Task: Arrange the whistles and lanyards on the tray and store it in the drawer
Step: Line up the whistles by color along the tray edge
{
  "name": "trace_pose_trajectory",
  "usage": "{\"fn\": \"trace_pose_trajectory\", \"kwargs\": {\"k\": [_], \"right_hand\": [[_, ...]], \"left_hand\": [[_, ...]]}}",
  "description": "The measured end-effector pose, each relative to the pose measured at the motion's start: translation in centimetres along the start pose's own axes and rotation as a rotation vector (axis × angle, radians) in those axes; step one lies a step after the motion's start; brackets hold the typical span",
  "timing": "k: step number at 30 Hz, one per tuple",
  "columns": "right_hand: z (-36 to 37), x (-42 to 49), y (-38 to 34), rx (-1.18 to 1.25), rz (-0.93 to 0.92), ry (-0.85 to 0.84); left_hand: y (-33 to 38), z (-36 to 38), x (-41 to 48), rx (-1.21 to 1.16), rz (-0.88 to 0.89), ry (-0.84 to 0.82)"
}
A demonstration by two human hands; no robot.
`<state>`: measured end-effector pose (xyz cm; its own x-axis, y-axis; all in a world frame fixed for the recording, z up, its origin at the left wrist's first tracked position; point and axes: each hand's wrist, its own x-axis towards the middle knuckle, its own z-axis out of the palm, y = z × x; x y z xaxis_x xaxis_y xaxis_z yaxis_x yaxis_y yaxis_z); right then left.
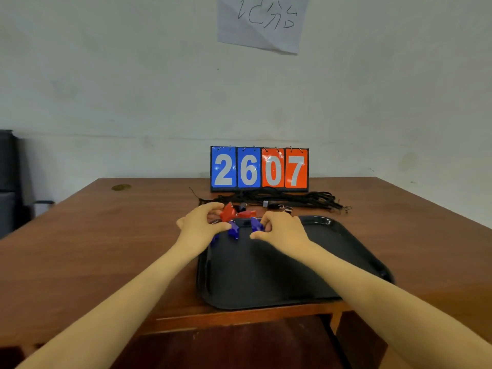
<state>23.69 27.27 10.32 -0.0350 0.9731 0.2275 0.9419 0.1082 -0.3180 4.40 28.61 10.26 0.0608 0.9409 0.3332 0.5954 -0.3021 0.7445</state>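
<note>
A black tray point(266, 267) lies on the wooden desk near its front edge. At the tray's far left corner sit two red whistles point(227, 212) point(247, 214) and several blue ones point(233, 230). My left hand point(202, 223) curls around the nearer red whistle, its thumb beside a blue whistle. My right hand point(282, 227) has its fingertips closed on another blue whistle point(256, 224). A black whistle point(242, 207) lies just behind them. Black lanyards point(292, 199) lie in a tangled bundle on the desk beyond the tray.
A flip scoreboard point(259, 169) reading 26 and 07 stands against the wall behind the lanyards. A paper sheet point(262, 21) hangs on the wall above. A dark object point(9, 179) stands left of the desk. The desk's front edge point(239, 319) lies just below the tray.
</note>
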Motion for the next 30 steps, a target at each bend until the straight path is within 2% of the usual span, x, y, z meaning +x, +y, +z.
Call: {"fn": "trace_pose_trajectory", "kwargs": {"k": [9, 21, 25, 28, 30], "right_hand": [[1.4, 2.1, -1.5, -0.006, 0.08, -0.093], [1.9, 2.7, -1.5, -0.017, 0.115, -0.094], [2.2, 2.6, -1.7, -0.049, 0.079, -0.054], [2.2, 2.4, -1.9, -0.081, -0.037, 0.015], [2.0, 2.4, -2.3, -0.116, -0.098, -0.011]], "left_hand": [[-1.9, -0.8, 0.0, -0.092, -0.003, 0.02], [-2.2, -0.1, 0.5, -0.103, -0.005, 0.025], [-2.1, -0.2, 0.4, -0.122, -0.005, 0.046], [-2.1, 0.0, 0.3, -0.118, 0.009, 0.058], [-2.2, 0.1, 0.2, -0.117, 0.007, 0.057]]}}
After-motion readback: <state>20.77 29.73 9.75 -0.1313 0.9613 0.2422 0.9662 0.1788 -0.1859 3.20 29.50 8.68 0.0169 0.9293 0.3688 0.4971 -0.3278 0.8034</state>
